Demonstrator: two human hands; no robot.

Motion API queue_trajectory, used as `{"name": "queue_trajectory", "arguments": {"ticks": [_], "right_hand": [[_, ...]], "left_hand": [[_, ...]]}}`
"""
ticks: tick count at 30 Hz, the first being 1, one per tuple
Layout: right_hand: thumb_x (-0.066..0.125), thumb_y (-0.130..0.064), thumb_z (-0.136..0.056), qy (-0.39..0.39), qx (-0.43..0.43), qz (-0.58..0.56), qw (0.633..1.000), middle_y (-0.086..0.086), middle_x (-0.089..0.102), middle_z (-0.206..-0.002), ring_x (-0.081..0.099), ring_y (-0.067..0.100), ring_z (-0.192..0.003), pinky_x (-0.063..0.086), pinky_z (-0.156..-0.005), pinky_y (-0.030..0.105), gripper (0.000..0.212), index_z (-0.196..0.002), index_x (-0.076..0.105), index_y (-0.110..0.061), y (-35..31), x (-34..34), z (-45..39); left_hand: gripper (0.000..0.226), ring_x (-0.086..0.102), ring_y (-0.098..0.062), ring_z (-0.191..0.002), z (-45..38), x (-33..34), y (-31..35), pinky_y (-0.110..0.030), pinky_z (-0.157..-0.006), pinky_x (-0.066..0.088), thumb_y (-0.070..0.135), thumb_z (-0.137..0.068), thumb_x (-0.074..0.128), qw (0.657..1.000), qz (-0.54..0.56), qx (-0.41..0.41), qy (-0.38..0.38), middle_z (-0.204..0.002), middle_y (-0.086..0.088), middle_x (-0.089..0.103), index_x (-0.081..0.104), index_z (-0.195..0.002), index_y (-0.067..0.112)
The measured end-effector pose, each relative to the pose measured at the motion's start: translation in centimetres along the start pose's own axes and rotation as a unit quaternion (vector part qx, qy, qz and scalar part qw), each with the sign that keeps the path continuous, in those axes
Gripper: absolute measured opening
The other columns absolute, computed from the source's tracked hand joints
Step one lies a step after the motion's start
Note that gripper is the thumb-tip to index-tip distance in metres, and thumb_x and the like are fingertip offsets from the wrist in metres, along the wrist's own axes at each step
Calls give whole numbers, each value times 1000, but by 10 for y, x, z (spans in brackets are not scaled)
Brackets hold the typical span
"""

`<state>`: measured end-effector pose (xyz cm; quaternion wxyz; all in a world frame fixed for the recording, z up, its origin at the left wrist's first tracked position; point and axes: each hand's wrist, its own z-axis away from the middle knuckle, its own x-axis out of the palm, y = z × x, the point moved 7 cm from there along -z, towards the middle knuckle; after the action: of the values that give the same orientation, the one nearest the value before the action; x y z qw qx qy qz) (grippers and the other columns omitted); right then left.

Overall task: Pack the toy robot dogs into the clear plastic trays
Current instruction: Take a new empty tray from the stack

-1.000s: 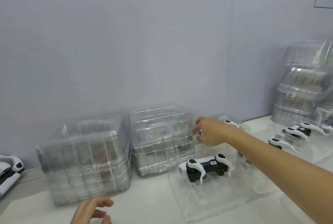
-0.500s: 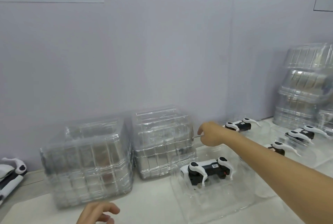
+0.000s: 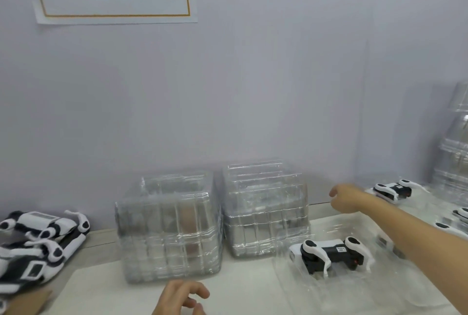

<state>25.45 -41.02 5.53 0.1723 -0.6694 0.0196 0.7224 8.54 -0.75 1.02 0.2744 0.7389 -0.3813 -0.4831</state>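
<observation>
A black-and-white toy robot dog (image 3: 329, 254) lies in a clear plastic tray (image 3: 359, 297) at the lower right. My right hand (image 3: 345, 199) reaches across to the tray's far rim with its fingers curled. Whether it pinches the clear plastic is not visible. My left hand (image 3: 182, 299) hovers low over the table in front of the tray stacks, fingers loosely curled and holding nothing. A pile of loose robot dogs (image 3: 38, 238) lies at the far left.
Two wrapped stacks of clear trays (image 3: 169, 228) (image 3: 266, 208) stand against the wall. Another robot dog (image 3: 392, 190) rests in a tray at the back right, beside a tall tray stack (image 3: 455, 150). A brown cardboard edge (image 3: 25, 302) shows at the bottom left.
The view has swung left, bringing the pile of dogs into sight. My right hand has shifted slightly right along the tray's far rim. The tray and its dog have stayed put.
</observation>
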Motion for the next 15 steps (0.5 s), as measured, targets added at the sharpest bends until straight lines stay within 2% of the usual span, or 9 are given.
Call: {"name": "queue_trajectory", "arguments": {"ticks": [3, 5, 7, 9, 10, 12, 13, 15], "right_hand": [[51, -14, -95, 52, 11, -83, 995, 10, 49, -147, 44, 27, -136, 37, -107, 30, 45, -140, 50, -13, -2, -18, -1], [51, -5, -90, 145, -7, -161, 976, 11, 55, -140, 48, 30, -131, 40, -103, 34, 47, -135, 56, -15, -14, -43, 8], [48, 2, -86, 272, -77, -223, 933, 9, 62, -129, 55, 29, -120, 43, -100, 36, 46, -126, 64, -16, -41, -69, 33], [50, 2, -87, 338, -204, -257, 882, 3, 67, -117, 60, 21, -108, 44, -99, 33, 39, -115, 69, -17, -80, -85, 66], [54, -2, -89, 329, -266, -252, 870, -2, 68, -113, 61, 16, -103, 44, -99, 32, 33, -113, 71, -18, -101, -87, 81], [64, -25, -92, 234, -338, -185, 893, -15, 66, -109, 61, 7, -100, 42, -101, 35, 26, -117, 69, -26, -139, -73, 99], [66, -39, -91, 183, -341, -125, 914, -19, 64, -109, 59, 5, -101, 40, -102, 36, 30, -120, 67, -30, -153, -61, 102], [68, -49, -89, 147, -325, -31, 934, -19, 65, -106, 58, 6, -103, 40, -100, 35, 35, -119, 67, -33, -169, -45, 104]], "left_hand": [[70, 61, -3, -82, 1, -1, 0, -7, -68, 42, -15, -74, 65, 999, -11, 4, 34, -98, 23, 57, 63, -73, 54], [70, 61, -3, -83, 1, -2, 2, -8, -62, 41, -14, -75, 63, 999, -9, -6, 43, -102, 26, 55, 62, -75, 56], [67, 61, -5, -82, 1, -2, 3, -9, -60, 40, -13, -75, 61, 999, -4, -16, 45, -106, 26, 52, 61, -79, 54], [64, 60, -7, -82, 1, -4, 4, -12, -58, 39, -14, -75, 60, 999, 3, -23, 47, -107, 25, 52, 61, -81, 51], [62, 60, -8, -83, 1, -4, 4, -12, -58, 39, -13, -76, 59, 999, 6, -30, 41, -106, 22, 53, 63, -80, 48], [51, 60, -7, -84, 3, -3, 4, -13, -58, 39, -13, -76, 59, 999, 15, -45, 20, -97, 11, 58, 68, -69, 37], [49, 60, -5, -84, 3, -3, 6, -12, -58, 38, -13, -77, 59, 998, 20, -50, 16, -95, 8, 59, 68, -66, 34], [58, 59, 1, -81, 4, -5, 11, -11, -58, 39, -12, -78, 60, 998, 26, -46, 17, -109, 20, 51, 63, -81, 46]]}}
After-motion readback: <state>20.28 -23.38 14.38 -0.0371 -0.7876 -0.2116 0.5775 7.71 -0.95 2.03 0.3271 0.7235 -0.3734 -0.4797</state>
